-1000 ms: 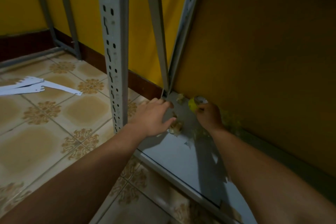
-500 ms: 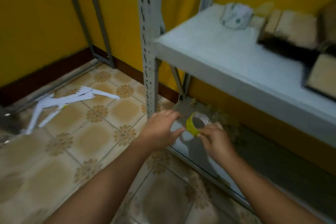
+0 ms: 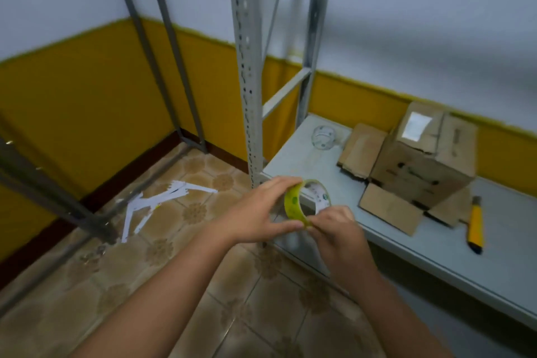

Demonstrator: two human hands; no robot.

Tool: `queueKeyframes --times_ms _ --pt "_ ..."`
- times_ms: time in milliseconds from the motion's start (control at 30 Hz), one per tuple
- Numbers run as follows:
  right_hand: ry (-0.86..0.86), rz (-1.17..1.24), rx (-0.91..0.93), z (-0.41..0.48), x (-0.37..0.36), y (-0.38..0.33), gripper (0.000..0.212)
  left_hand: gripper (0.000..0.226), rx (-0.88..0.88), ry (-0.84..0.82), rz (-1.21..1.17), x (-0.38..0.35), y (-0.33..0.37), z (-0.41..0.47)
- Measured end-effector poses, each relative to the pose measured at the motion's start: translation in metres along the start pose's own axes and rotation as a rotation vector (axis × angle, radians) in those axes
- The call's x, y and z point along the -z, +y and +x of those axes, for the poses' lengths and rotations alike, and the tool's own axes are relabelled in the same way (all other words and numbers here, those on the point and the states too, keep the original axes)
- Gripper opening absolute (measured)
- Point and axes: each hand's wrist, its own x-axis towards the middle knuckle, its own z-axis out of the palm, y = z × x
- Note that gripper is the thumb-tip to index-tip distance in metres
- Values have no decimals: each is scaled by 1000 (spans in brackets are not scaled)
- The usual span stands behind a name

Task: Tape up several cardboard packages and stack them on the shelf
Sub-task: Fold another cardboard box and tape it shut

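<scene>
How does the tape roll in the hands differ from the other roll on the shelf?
The held tape roll looks yellow-green; the shelf roll looks pale. The left hand and right hand grip the held tape roll; the shelf roll lies untouched on the shelf. Both are hollow rings.

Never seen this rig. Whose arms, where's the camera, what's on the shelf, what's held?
No robot: a person's bare arms, filmed by one wide-angle camera worn on their head, looking forward and down. The left hand grips a yellow-green tape roll, fingers curled over its rim; the right hand pinches its lower edge. On the grey metal shelf: a cardboard box with open flaps, a smaller box beside it, a yellow utility knife and a second tape roll. White strips lie on the tiled floor.
</scene>
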Motion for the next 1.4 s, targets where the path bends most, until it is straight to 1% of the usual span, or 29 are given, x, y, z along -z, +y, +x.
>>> queueKeyframes --times_ms 133,233,300,367,433,533,600,700,767,867,967,1033,1100,1167,1233,1267,1400 --pt "48 -36 20 13 61 -31 17 105 -112 -60 -1 41 64 32" --pt "91 -39 40 10 93 -31 20 113 -123 -132 -17 48 94 54" --pt "85 -38 88 5 114 -24 21 116 -117 -171 -53 45 112 68" --pt "88 -20 137 2 138 -12 21 110 -95 -196 -124 40 130 82" --pt "87 36 145 -2 164 3 22 101 -79 -217 -204 33 148 96" --pt "110 90 142 -6 203 26 20 87 -73 -208 -248 14 178 120" --pt "138 95 122 -8 225 37 19 82 -59 -178 -267 -1 199 136" --pt "197 70 94 -11 252 55 20 86 -58 -100 -194 -25 226 156" --pt "237 59 81 -13 267 67 21 85 -90 -25 -118 -40 237 169" --pt "287 92 41 -12 282 81 23 76 -126 127 -31 -64 251 185" --pt "317 98 -11 -7 287 88 27 68 -175 241 -34 -79 255 198" --pt "327 119 -7 -1 289 89 30 61 -217 262 -107 -78 251 207" --pt "283 230 0 7 293 88 33 55 -257 194 -192 -68 245 216" --pt "228 307 -8 21 297 90 28 45 -303 65 -205 -54 236 229" --pt "210 333 -35 40 300 96 22 32 -319 -24 -231 -44 225 246" --pt "223 335 -63 50 302 98 20 29 -310 -42 -285 -40 221 256" --pt "317 399 -201 86 308 108 10 32 -296 -89 -542 -35 198 297"
